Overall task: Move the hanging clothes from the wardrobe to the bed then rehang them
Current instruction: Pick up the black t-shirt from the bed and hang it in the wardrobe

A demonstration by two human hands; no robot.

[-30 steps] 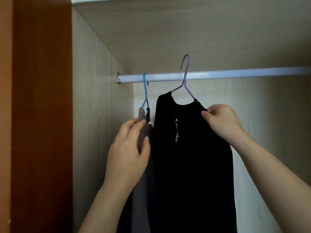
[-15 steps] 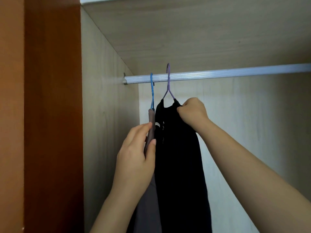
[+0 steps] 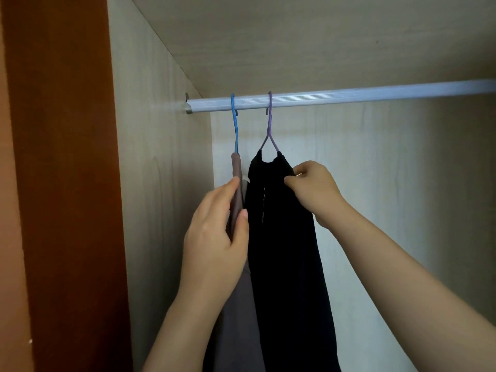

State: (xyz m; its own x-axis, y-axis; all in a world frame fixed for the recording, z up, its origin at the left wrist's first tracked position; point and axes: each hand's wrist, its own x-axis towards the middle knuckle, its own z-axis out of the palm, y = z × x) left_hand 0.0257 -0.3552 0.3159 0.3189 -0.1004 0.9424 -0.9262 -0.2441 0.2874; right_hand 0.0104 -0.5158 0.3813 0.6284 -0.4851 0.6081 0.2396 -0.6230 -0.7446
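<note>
Two garments hang from the silver wardrobe rail (image 3: 349,95). A grey-brown garment (image 3: 236,183) hangs on a blue hanger (image 3: 235,122) at the left. Beside it on the right, a black shirt (image 3: 284,237) hangs on a purple hanger (image 3: 270,122), whose hook sits over the rail. My left hand (image 3: 217,237) holds the grey-brown garment's shoulder between fingers and thumb. My right hand (image 3: 314,189) pinches the black shirt's right shoulder just below the collar.
The pale wood side wall (image 3: 161,183) of the wardrobe is close on the left, with a red-brown door panel (image 3: 64,183) in front of it. The wardrobe top (image 3: 295,36) is just above the rail. To the right the rail is bare.
The purple hanger's hook has dropped onto the rail and the black shirt has turned edge-on. Both hands keep hold of their garments. The view has shifted.
</note>
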